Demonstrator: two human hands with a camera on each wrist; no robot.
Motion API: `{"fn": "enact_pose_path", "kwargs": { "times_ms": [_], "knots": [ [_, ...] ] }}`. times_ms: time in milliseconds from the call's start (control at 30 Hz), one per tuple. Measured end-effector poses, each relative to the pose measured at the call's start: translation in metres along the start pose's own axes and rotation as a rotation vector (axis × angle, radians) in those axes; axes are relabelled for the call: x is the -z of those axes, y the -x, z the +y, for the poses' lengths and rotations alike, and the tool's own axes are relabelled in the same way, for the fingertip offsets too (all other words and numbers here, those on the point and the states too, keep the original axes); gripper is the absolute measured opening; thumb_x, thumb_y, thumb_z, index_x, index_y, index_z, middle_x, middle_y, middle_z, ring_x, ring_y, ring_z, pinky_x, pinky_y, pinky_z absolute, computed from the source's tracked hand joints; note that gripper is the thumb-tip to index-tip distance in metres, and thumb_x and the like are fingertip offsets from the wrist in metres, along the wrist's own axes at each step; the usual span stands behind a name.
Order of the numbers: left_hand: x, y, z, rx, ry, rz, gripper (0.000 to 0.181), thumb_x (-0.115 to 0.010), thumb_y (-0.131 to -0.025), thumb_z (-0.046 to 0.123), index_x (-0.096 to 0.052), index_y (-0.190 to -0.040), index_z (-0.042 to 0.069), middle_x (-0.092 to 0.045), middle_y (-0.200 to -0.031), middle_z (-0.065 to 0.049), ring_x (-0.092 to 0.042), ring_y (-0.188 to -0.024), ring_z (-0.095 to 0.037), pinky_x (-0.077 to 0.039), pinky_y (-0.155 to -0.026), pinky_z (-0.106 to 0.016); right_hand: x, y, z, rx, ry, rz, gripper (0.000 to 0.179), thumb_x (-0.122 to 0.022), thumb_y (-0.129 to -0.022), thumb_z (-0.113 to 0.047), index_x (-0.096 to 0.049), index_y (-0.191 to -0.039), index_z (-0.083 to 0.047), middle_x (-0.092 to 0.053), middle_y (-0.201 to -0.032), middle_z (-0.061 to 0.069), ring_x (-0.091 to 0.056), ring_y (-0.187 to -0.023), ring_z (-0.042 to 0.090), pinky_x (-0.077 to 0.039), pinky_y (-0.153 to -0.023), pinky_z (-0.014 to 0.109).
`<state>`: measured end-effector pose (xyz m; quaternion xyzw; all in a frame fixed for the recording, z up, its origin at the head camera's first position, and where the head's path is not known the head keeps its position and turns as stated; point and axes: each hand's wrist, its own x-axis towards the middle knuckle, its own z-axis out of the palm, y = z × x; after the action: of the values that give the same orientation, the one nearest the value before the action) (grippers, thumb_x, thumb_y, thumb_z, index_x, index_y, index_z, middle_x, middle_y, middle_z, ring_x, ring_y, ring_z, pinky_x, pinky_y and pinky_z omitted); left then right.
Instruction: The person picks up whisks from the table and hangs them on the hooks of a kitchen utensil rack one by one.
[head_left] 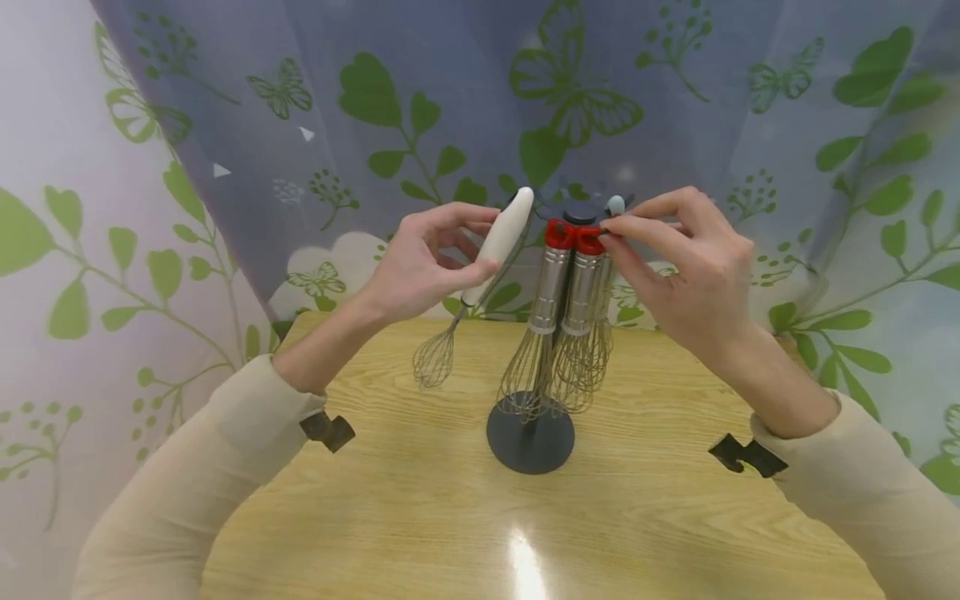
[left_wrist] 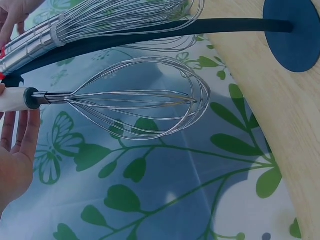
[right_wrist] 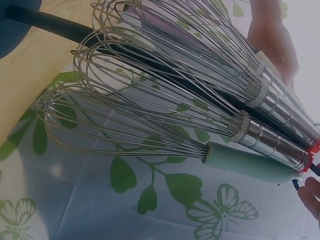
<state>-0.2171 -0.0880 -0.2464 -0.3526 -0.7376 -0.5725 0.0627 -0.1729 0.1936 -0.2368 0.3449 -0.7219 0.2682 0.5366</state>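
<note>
My left hand [head_left: 420,265] holds a whisk by its white handle [head_left: 504,240], thumb in front and fingers behind. This whisk tilts, its wire loops [left_wrist: 145,97] hanging low beside the stand. With thumb and fingertips my right hand [head_left: 693,262] pinches the red loop end of a steel-handled whisk [head_left: 582,292]. A second steel-handled whisk [head_left: 549,287] with a red end hangs close on its left. Behind them, a whisk with a pale green handle [right_wrist: 250,164] shows in the right wrist view. All three hang around a dark whisk stand [head_left: 579,215], whose hooks are partly hidden.
The stand's round dark base [head_left: 531,454] rests on a light wooden table [head_left: 420,483]. A curtain [head_left: 465,100] printed with green leaves and butterflies hangs behind the table. Another leaf-printed cloth [head_left: 112,250] covers the left side.
</note>
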Motion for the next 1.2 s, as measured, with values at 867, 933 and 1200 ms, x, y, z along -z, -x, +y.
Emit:
{"fn": "enact_pose_path", "kwargs": {
  "times_ms": [867, 933, 1200],
  "knots": [
    [-0.0009, -0.0030, 0.0040, 0.020, -0.047, -0.039, 0.046, -0.077, -0.090, 0.002, -0.068, -0.135, 0.003, -0.071, -0.120, -0.015, -0.067, -0.083, -0.016, -0.064, -0.071, -0.028, 0.0011, 0.0002, -0.0003, -0.010, -0.003, -0.005, 0.011, -0.080, -0.093, -0.012, -0.083, -0.098, -0.002, -0.069, -0.092, 0.022, -0.060, -0.073, 0.037, -0.036, -0.064, 0.030],
    [-0.0012, -0.0028, 0.0040, 0.028, -0.047, -0.041, 0.046, -0.078, -0.090, 0.002, -0.068, -0.135, 0.003, -0.071, -0.119, -0.016, -0.067, -0.083, -0.016, -0.064, -0.072, -0.028, 0.0013, 0.0001, -0.0003, -0.010, -0.001, -0.006, 0.010, -0.081, -0.092, -0.010, -0.083, -0.098, -0.003, -0.069, -0.092, 0.022, -0.060, -0.073, 0.037, -0.036, -0.064, 0.030],
    [-0.0023, -0.0028, 0.0034, 0.029, -0.045, -0.044, 0.046, -0.078, -0.090, 0.002, -0.069, -0.134, 0.003, -0.071, -0.118, -0.015, -0.067, -0.081, -0.016, -0.063, -0.070, -0.027, 0.0010, 0.0006, -0.0003, -0.011, -0.005, -0.001, 0.011, -0.083, -0.089, -0.007, -0.083, -0.099, -0.002, -0.069, -0.092, 0.023, -0.059, -0.073, 0.037, -0.035, -0.064, 0.030]
  ]
}}
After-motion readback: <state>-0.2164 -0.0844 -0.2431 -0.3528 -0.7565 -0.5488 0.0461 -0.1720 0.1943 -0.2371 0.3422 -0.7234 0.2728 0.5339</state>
